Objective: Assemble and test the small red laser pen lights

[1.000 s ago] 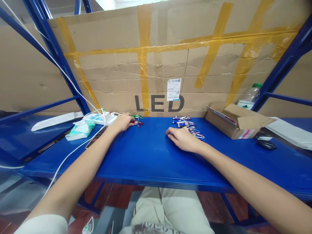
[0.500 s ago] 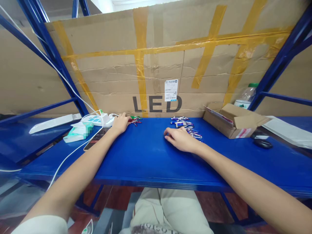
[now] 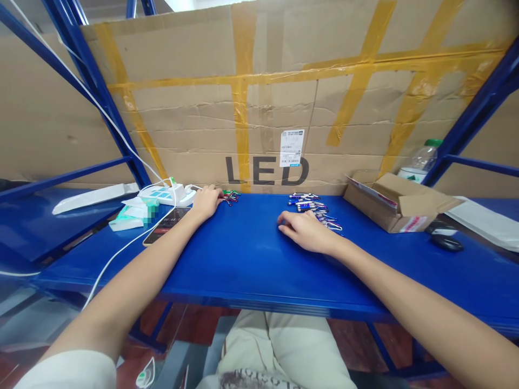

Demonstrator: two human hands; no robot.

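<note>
My left hand (image 3: 207, 201) rests at the back left of the blue tabletop, fingers curled over red keychain flashlights (image 3: 230, 200) whose clip ends stick out past the fingertips. Green keychain flashlights (image 3: 232, 193) lie just behind them. The hand hides most of the red ones. My right hand (image 3: 305, 229) lies on the table with fingers loosely bent and a gap between thumb and forefinger, nothing between them. Behind and beside it is a group of several blue keychain flashlights (image 3: 308, 206) with silver carabiner clips; the hand partly covers the nearest ones.
An open cardboard box (image 3: 381, 208) stands at right, near a black mouse (image 3: 446, 243) and a plastic bottle (image 3: 421, 161). At left are a phone (image 3: 164, 228), a tissue pack (image 3: 132, 214), a power strip (image 3: 162, 194) and a white cable (image 3: 117, 258). Large cardboard (image 3: 194, 124) walls the back.
The view has shifted slightly, so things appear a little further right. My left hand covers slightly more of the red flashlights. My right hand stays in place.
</note>
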